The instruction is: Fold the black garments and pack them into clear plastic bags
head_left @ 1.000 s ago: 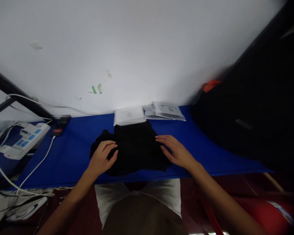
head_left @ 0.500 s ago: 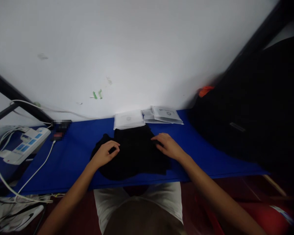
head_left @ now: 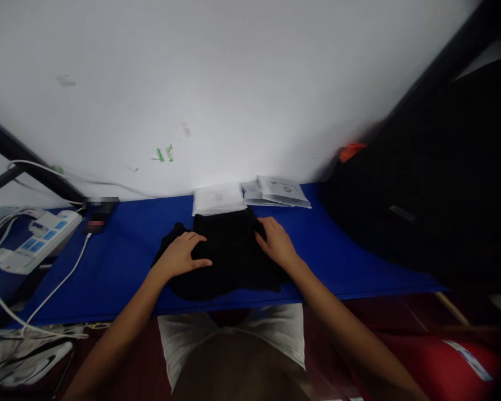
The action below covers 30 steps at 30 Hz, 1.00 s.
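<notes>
A dark black garment (head_left: 229,256), of a kind I cannot make out, lies spread with some folds on the blue-covered table (head_left: 121,267). On its left part rests my left hand (head_left: 183,255), palm down, the thumb stretched apart from the fingers. My right hand (head_left: 276,240) lies over the garment's upper right edge, with its fingers extended and the thumb apart; dark fabric shows between them. Neither hand lifts the cloth.
Flat white zip bags (head_left: 219,199) lie behind the garment, beside more translucent printed bags (head_left: 286,191) against the wall. At left are a power strip (head_left: 42,242), white cables and a blurred dark device (head_left: 100,214). A large black mass (head_left: 421,195) covers the right side.
My left thumb has spread away from its fingers, and that hand lies flatter. My right hand has shifted slightly left and up along the garment's edge. The view has tilted a little.
</notes>
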Available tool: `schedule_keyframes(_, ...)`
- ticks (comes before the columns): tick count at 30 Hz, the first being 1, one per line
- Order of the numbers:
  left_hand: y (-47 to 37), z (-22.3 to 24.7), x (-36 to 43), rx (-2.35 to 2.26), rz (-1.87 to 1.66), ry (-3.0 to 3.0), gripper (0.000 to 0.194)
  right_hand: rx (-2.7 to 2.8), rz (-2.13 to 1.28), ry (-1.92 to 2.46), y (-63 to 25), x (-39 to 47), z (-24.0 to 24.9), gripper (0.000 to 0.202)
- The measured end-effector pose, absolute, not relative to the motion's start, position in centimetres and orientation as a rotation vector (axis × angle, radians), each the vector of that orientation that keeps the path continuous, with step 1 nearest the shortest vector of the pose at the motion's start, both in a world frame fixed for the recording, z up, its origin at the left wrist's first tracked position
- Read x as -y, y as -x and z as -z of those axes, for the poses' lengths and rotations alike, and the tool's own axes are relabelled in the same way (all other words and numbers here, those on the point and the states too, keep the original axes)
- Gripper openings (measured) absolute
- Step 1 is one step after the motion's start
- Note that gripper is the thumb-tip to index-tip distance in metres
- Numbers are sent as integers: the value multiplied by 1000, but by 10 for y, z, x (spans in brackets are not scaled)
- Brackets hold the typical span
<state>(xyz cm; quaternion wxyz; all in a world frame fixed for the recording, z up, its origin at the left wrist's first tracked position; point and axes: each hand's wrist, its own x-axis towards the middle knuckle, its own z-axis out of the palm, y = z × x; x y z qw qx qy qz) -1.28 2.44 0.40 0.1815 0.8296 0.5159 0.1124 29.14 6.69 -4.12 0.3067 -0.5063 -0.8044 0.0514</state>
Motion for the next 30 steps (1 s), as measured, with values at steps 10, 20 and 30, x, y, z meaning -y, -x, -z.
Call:
schedule_keyframes(10, 19, -4, -19, -1164, -495, -2414, 2, 2087, -140, 1291, -302, -74, 41, 21)
schedule_keyframes(20, 7, 5, -45, -1813, -1131, -2511, 39, 1936, -148, 1311, -289, -58, 24, 36)
schedule_keyframes(30, 10, 31, -7, -1558, -604, -2489, 30, 2405, -224, 1227, -281, -22, 34, 26)
